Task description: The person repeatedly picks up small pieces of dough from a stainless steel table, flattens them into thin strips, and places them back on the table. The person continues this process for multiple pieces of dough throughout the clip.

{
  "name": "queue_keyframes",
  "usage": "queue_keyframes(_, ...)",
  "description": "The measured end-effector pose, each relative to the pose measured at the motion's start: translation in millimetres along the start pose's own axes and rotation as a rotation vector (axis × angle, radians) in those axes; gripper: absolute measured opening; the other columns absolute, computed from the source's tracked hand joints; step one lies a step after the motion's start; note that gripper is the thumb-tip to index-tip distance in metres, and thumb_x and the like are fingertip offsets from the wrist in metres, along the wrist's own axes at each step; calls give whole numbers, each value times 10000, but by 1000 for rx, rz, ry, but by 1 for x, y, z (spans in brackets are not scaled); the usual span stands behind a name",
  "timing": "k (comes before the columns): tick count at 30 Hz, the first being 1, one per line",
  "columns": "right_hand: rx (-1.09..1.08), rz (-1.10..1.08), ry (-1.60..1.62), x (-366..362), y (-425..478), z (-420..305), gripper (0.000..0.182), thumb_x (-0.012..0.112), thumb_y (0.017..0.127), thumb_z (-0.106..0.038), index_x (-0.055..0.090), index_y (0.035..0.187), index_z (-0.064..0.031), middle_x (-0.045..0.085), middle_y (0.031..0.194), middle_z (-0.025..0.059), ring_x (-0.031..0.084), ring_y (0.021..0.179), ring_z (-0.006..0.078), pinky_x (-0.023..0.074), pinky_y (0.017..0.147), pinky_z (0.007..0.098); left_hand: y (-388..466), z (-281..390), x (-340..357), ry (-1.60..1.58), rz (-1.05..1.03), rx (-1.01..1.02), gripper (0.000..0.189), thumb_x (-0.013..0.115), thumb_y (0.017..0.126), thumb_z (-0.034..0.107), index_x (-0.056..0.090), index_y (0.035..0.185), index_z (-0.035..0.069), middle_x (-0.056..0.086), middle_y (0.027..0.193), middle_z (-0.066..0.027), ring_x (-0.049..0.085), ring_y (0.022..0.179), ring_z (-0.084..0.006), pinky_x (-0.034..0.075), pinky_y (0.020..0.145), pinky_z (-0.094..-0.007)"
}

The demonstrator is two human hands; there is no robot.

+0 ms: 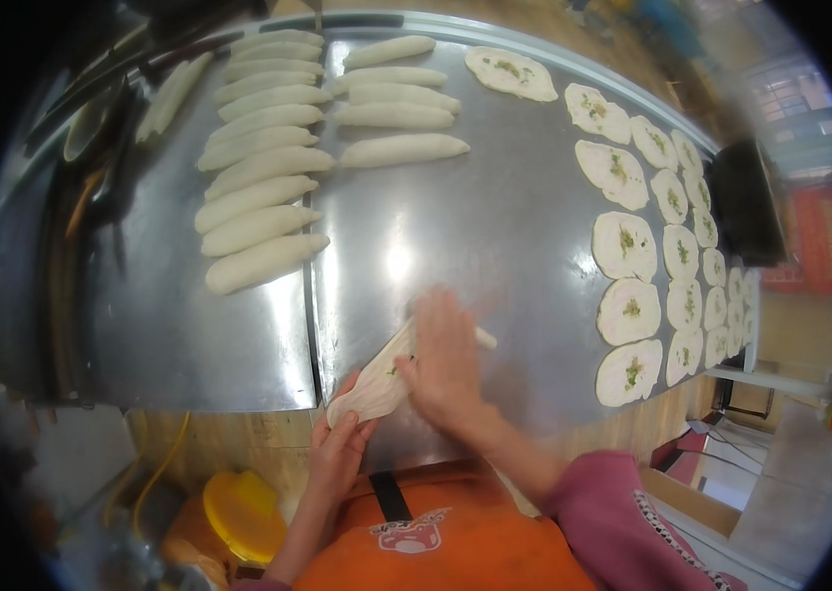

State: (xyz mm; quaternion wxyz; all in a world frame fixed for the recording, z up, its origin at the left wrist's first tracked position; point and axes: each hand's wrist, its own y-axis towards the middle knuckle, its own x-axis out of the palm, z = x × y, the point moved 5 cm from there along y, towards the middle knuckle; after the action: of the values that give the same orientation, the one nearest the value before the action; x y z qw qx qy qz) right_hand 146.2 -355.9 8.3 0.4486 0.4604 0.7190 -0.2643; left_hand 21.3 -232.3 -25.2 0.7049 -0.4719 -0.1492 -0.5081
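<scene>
My left hand point(342, 439) grips the near end of a stretched piece of dough point(375, 384) between thumb and fingers at the front of the metal worktop. Green bits show on that dough. My right hand point(449, 362), blurred, lies flat over its far part, fingers pointing away; whether it presses or slides cannot be told. A thin dough tip shows to the right of my fingers. Rolled dough pieces point(264, 221) lie in a column at the left, with several more point(405, 150) beside them. At the right, flat dough rounds point(626, 244) with green filling in their middles lie in rows.
The steel worktop point(519, 244) has a seam left of my hands. Long dark utensils point(84, 185) lie at its left end. A dark box-like object point(744, 203) stands at the right edge. A yellow plastic lid or basin point(242, 517) is below the table at the left.
</scene>
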Motion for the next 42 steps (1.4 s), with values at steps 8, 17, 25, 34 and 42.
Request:
queue_keyframes(8, -14, 53, 78, -19, 17, 14, 507, 683, 799, -262, 543, 1252, -81, 546, 1205, 145, 522, 1051, 339, 404, 904, 428, 0, -11, -20, 5, 104, -69, 401, 524, 962, 146, 457, 1311, -38, 512, 1312, -183, 544, 1181, -270, 486, 979, -399)
queue_keyframes(17, -182, -85, 60, -57, 135, 72, 326, 606, 845, -305, 617, 1044, -47, 593, 969, 142, 572, 936, 335, 456, 828, 424, 38, -30, 48, -96, 42, -104, 373, 545, 955, 140, 464, 1264, -52, 553, 1235, -163, 581, 1115, -265, 522, 940, -402)
queue_keyframes(25, -307, 229, -81, -26, 124, 89, 528, 551, 891, -336, 497, 1297, -2, 441, 1360, 234, 420, 1250, 425, 306, 1047, 497, 94, -40, 77, 158, 171, -34, 356, 570, 913, 69, 496, 1246, -35, 578, 1202, -130, 590, 1080, -241, 516, 925, -387)
queue_keyframes(34, 950, -56, 1484, -19, -9, 92, 300, 542, 944, -211, 574, 1115, 33, 627, 917, 107, 613, 808, 174, 507, 663, 296, 92, -27, 99, 113, 55, -220, 383, 603, 867, 15, 499, 1233, -28, 620, 1109, -119, 634, 941, -215, 549, 839, -350)
queue_keyframes(42, 740, 266, 1126, 11, 25, 96, 224, 539, 924, -181, 611, 888, 27, 634, 786, 86, 589, 680, 160, 488, 601, 319, 86, -20, 101, 679, -7, -4, 298, 608, 908, 130, 567, 1178, 11, 656, 957, -56, 614, 880, -136, 504, 786, -280)
